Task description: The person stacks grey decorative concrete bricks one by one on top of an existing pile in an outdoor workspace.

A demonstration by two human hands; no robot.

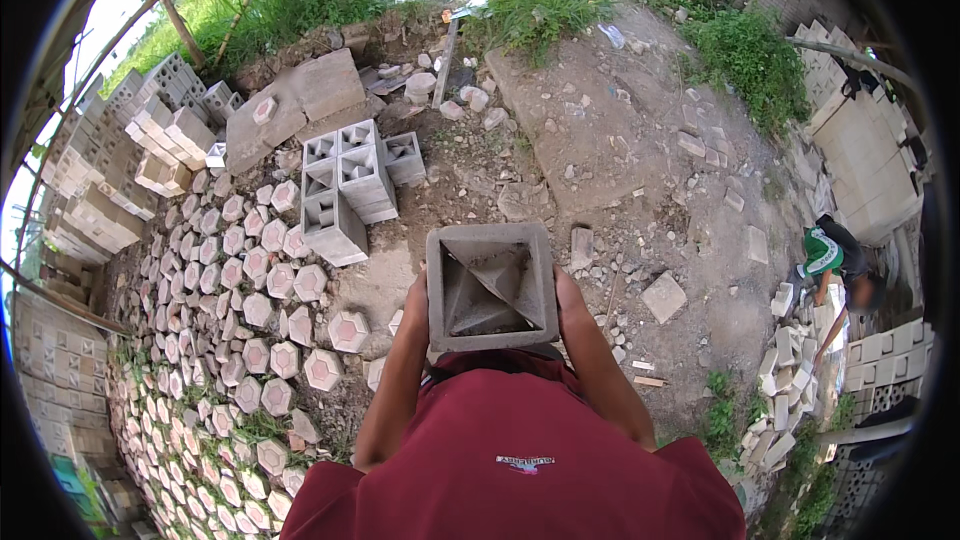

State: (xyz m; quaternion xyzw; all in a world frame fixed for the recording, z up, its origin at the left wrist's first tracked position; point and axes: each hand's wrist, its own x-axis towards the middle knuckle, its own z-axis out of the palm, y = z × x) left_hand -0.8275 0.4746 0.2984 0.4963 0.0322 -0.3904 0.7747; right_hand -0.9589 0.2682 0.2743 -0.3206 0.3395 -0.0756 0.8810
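Over rubbly ground point(640, 240), left hand point(419, 306) and right hand point(569, 302) clamp a concrete vent block point(490, 285); seemingly a carry, next needing steadiness.

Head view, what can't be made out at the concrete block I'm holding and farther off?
In the head view:
Left hand and right hand: most fingers, hidden by the concrete block.
Concrete block: underside, turned away from the camera.
Co-worker: head, blurred.
Stacked blocks, far left: cut off by the picture's dark edge.
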